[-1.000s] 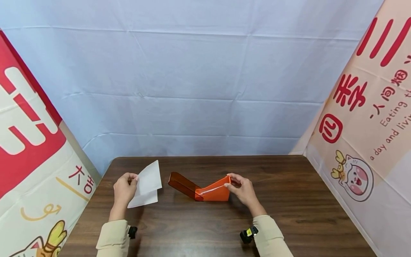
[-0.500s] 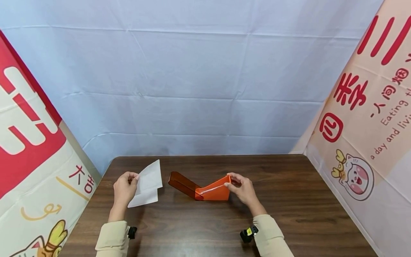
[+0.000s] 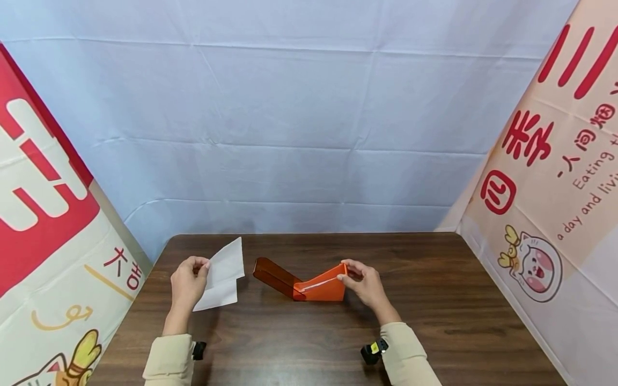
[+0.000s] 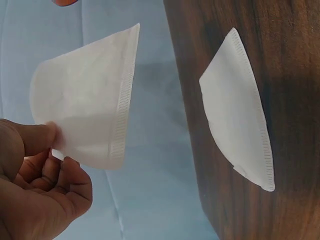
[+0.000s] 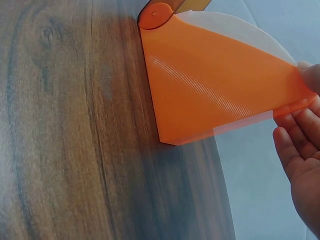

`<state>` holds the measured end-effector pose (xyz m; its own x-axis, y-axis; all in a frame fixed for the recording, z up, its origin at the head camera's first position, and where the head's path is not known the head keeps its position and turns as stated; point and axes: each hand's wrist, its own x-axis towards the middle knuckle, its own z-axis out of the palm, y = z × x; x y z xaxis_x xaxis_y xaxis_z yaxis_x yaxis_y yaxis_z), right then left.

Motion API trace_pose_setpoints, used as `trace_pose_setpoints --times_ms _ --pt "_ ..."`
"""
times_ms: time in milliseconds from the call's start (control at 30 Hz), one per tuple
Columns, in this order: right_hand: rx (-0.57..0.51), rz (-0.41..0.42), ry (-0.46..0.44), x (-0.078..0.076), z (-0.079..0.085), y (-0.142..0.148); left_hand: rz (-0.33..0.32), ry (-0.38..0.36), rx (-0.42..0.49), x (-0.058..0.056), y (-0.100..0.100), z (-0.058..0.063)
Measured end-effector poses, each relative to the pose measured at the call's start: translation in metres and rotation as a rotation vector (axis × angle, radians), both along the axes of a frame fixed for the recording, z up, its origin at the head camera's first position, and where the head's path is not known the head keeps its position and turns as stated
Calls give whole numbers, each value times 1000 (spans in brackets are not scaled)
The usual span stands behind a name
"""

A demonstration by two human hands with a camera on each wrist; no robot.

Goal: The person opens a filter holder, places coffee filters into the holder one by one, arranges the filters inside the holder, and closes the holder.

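My left hand point(image 3: 186, 287) pinches a white cone-shaped coffee filter point(image 3: 227, 264) between thumb and fingers, its crimped seam showing in the left wrist view. Below it a second coffee filter point(image 4: 237, 110) lies on the table, partly covered by the held one in the head view. An orange filter holder point(image 3: 324, 287) stands on the table to the right, its translucent brown lid point(image 3: 275, 277) swung open toward the left. My right hand point(image 3: 369, 288) grips the holder's tall right end by the upper corner. White filter paper point(image 5: 240, 26) shows above the holder's sloping edge in the right wrist view.
The dark wooden table point(image 3: 309, 343) has a pale blue cloth point(image 3: 299, 134) hanging behind it. Printed cloths flank it, a red and white one point(image 3: 43, 177) on the left and a pink one point(image 3: 536, 177) on the right.
The held coffee filter has risen slightly in my left hand, showing a little more of the one beneath. My right hand and the holder stay where they were.
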<state>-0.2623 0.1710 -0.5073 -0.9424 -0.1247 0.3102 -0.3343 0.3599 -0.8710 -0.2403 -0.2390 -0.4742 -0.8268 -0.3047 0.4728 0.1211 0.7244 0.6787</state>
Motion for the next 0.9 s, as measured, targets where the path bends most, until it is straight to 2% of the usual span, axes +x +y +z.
trace_pose_setpoints --times_ms 367,667,900 --pt "-11 6 0 -1 -2 1 -34 174 -30 -1 14 11" --pt "-9 2 -1 -1 -2 0 -46 261 -57 -2 21 17" --pt "-2 -8 2 -2 -3 0 -70 332 -34 -4 29 24"
